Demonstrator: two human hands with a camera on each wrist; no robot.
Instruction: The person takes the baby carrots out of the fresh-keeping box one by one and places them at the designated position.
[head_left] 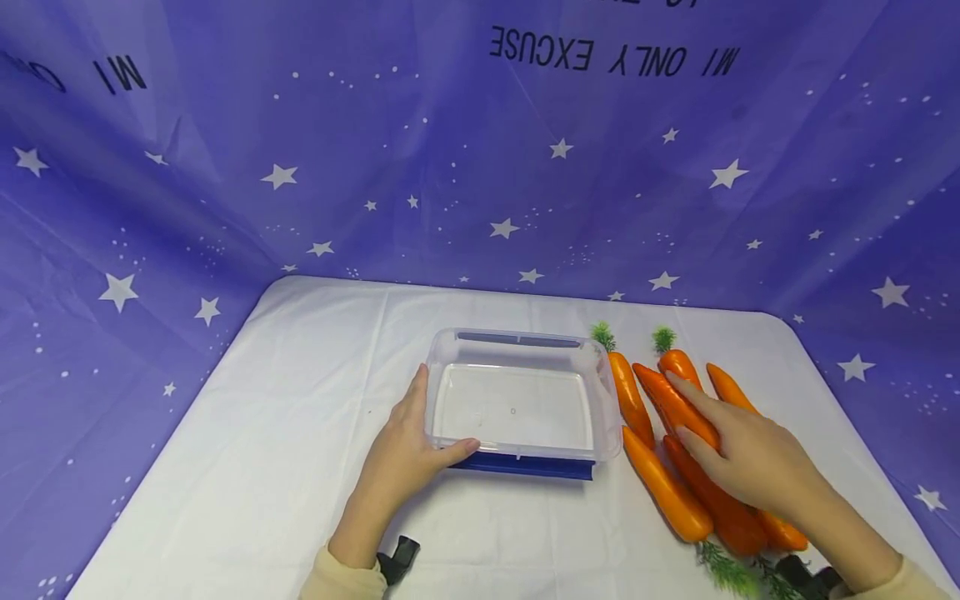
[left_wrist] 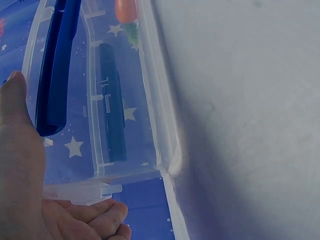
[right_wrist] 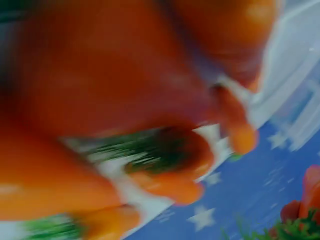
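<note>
My left hand [head_left: 405, 446] grips the left side of a clear plastic container [head_left: 517, 454] with blue side clips. Its thumb lies over the near left corner, and in the left wrist view the curled fingers [left_wrist: 102, 220] show beside the container's end. To the right, my right hand [head_left: 757, 454] reaches over a group of orange carrots. Thumb and fingers lie on either side of one carrot [head_left: 671, 400], pinching it. Its rear end is hidden under the hand. The right wrist view is blurred, with large carrots [right_wrist: 110, 70] close to the camera.
Several other carrots with green tops lie around the right hand: one carrot [head_left: 630, 396] beside the container, one [head_left: 663, 483] nearer, another [head_left: 727, 383] at the far right. A white cloth [head_left: 262, 467] covers the table. Purple star-printed fabric [head_left: 450, 167] hangs behind.
</note>
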